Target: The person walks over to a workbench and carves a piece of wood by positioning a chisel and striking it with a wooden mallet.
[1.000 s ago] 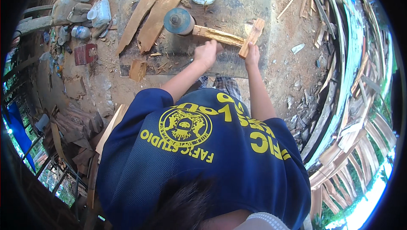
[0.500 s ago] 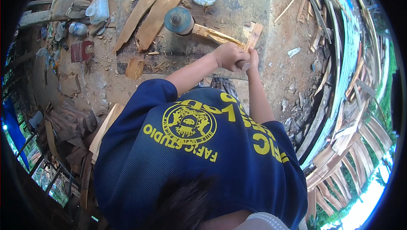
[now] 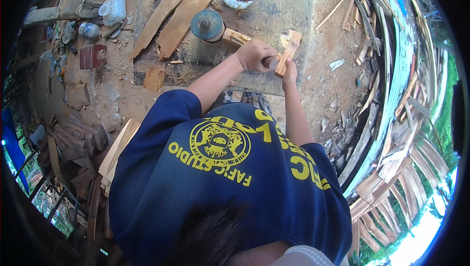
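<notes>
My left hand [image 3: 255,55] is closed around a brown wooden handle [image 3: 270,63] with a rounded end; the rest of that tool is hidden by the fist. Close beside it, my right hand [image 3: 290,73] grips the near end of a pale wooden block [image 3: 290,49], its thumb along the side. The handle's end nearly meets the block; I cannot tell whether they touch. Beyond my left fist a rough wooden bar [image 3: 235,37] reaches to a blue-green round object [image 3: 207,25] with a knob on top. Whether the bar belongs to the held tool is unclear.
Under the work lies a worn board [image 3: 274,9] with wood chips. On it are a large brown plank piece [image 3: 188,18] and a white bowl [image 3: 239,2] with a wooden-handled tool. Plastic jugs [image 3: 113,9] and a red box [image 3: 93,56] stand left; scrap wood [image 3: 387,55] lies right.
My left hand has moved slightly left, away from my right hand. The block has come a little nearer and turned, showing more of its length.
</notes>
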A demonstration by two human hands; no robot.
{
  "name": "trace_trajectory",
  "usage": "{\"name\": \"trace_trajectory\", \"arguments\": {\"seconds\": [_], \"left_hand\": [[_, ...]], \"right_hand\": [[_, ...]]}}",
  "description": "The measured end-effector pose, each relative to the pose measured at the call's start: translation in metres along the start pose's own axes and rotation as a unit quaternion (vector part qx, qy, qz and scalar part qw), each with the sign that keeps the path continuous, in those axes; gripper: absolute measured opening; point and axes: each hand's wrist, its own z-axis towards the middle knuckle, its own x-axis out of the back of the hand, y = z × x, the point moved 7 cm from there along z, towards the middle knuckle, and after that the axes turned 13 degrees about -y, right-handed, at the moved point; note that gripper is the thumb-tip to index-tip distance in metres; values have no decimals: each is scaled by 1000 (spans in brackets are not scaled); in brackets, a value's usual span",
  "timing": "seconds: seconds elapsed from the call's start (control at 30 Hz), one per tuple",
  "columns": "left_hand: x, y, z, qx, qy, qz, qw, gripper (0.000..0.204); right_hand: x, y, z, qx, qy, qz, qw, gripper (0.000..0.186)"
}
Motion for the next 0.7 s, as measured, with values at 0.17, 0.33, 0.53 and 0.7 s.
{"name": "trace_trajectory", "arguments": {"seconds": [0.17,0.33,0.53,0.7], "left_hand": [[0,3,2,-14,-6,3,1000,25],[3,8,4,-15,4,-5,1000,25],[8,11,7,-33,14,-12,999,25],[16,-3,3,-33,43,-11,998,27]], "right_hand": [[0,-10,-7,3,4,-3,1000,37],[-3,-15,-12,1,4,18,1000,37],[6,-2,-7,-1,-1,13,1000,40],[-1,-3,1,-11,3,0,1000,42]]}}
